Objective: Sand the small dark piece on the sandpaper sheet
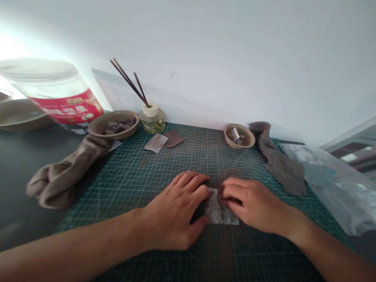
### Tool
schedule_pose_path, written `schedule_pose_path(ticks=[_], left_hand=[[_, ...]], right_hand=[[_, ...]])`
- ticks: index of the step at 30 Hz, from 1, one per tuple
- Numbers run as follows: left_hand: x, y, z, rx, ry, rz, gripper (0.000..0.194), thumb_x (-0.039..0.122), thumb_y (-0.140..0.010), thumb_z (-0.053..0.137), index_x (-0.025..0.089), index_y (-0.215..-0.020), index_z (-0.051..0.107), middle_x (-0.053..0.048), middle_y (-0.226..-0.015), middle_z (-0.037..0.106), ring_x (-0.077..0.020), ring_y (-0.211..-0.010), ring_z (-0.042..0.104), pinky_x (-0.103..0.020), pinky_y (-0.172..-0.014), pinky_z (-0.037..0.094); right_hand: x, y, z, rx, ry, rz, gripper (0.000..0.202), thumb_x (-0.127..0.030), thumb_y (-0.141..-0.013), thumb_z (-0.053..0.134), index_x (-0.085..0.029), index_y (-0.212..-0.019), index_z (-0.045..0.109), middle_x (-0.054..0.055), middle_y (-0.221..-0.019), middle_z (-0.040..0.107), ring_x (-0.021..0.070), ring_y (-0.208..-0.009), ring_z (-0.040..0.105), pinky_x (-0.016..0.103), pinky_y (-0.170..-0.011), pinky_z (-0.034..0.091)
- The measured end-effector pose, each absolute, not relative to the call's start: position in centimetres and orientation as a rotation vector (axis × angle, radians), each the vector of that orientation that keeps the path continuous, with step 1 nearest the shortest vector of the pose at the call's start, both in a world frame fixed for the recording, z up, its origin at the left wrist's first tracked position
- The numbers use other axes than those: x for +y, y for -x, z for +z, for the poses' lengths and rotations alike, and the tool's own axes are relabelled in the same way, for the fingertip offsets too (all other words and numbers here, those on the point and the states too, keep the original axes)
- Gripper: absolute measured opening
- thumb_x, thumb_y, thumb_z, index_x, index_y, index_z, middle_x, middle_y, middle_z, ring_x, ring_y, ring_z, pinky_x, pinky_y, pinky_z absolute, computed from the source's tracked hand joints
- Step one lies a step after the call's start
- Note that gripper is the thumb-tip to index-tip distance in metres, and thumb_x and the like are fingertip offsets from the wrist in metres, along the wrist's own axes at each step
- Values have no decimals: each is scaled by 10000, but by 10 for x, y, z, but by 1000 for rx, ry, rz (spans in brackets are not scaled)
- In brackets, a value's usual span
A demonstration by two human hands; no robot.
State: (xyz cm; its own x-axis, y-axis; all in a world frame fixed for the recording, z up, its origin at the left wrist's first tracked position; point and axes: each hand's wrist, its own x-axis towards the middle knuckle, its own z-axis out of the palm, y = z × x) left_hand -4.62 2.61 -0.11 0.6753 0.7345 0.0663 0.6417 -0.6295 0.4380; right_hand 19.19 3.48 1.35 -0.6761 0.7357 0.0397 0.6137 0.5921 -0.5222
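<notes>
A small light-grey sheet [215,213], which looks like sandpaper, lies on the green cutting mat [117,196] with brown smears across it. My left hand [179,213] rests palm down at its left edge, fingers spread, with the thumb and a fingertip touching the sheet. On the sheet's right side, my right hand [249,201] is closed in a pinch, fingertips pressed down against the surface. What it holds, if anything, is hidden behind the fingers. Brown dust marks the mat around the sheet.
Farther back lie a light sheet [156,143] and a brown sheet [173,138]. A bowl of dark stones [96,127], a reed diffuser [152,119] and a big jar [67,105] stand left; a small bowl [239,145], grey cloth [283,170] and plastic bag [337,188] right. A brown cloth [67,172] lies left.
</notes>
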Motion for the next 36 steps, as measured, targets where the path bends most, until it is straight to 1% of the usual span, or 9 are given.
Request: schedule_pose_path(ticks=[2,5,9,12,16,21,26,31,36], left_hand=[[27,47,-2,1066,-2507,348,343,333,-821,655,219,-1139,597,-92,-1463,489,-349,-1373,386,-592,-1163,292],[30,50,-1,1030,-2484,388,271,347,-868,624,218,-1106,605,-93,-1418,524,-331,-1317,450,-583,-1120,353],[35,53,5,994,-2425,524,223,306,-951,531,236,-1156,582,-90,-1398,525,-276,-1285,495,-495,-1077,431],[38,48,12,968,-2407,622,255,282,-973,507,265,-1226,535,-77,-1412,509,-250,-1311,483,-452,-1081,442],[43,32,21,931,-2396,753,282,294,-977,520,276,-1257,490,-65,-1367,539,-227,-1282,514,-408,-1061,465],[54,5,20,926,-2319,914,280,305,-978,531,257,-1245,464,-58,-1253,598,-200,-1173,580,-362,-994,499],[70,-15,11,873,-2242,1018,208,250,-976,529,261,-1180,498,-35,-1214,600,-175,-1156,583,-348,-994,493],[79,-26,9,789,-2186,1072,171,238,-961,550,238,-1132,537,-62,-1227,579,-185,-1174,569,-360,-1004,488],[84,-31,7,693,-2044,1043,171,255,-959,567,250,-1126,605,-67,-1273,563,-198,-1213,557,-376,-1044,476]], right_hand=[[34,-194,16,-2464,1068,859,69,-150,-917,636,-213,-890,639,-2,-943,655,140,-874,618,261,-807,452],[32,-197,17,-2046,1094,1191,57,-202,-903,682,-216,-901,627,-2,-972,649,133,-874,607,253,-787,463],[34,-200,7,-1416,883,1636,165,-288,-876,735,-219,-969,617,-14,-926,623,107,-759,600,240,-696,469],[38,-198,-2,-1165,755,1805,262,-314,-816,788,-214,-1011,644,-23,-870,618,104,-711,601,248,-683,478],[42,-195,-4,-996,722,1832,238,-303,-786,805,-212,-974,692,-13,-855,638,119,-771,607,255,-722,499],[46,-201,-2,-907,595,1795,219,-226,-784,797,-248,-982,707,-12,-959,676,124,-898,623,259,-815,521],[53,-208,-5,-795,561,1798,179,-210,-794,801,-232,-943,703,-22,-939,680,112,-882,640,257,-844,532],[59,-212,-5,-782,613,1771,249,-187,-764,828,-224,-960,679,-8,-995,679,132,-906,649,267,-839,536],[61,-213,-6,-736,533,1808,355,-135,-751,834,-226,-1056,678,-23,-971,661,85,-867,635,180,-777,521]])
